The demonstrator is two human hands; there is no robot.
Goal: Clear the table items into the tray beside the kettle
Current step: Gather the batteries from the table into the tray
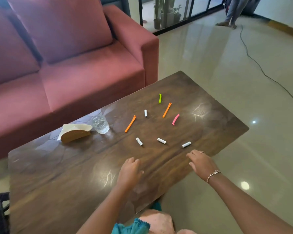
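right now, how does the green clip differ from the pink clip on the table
Colour: the green clip is lime, the pink clip is bright pink. Place: the green clip lies farther from the person; the pink clip lies nearer, right of an orange clip. Pose: the green clip runs nearly straight up the picture, the pink clip slants. Both are short, slightly curved, lying on the table.

No text, label or number is legible.
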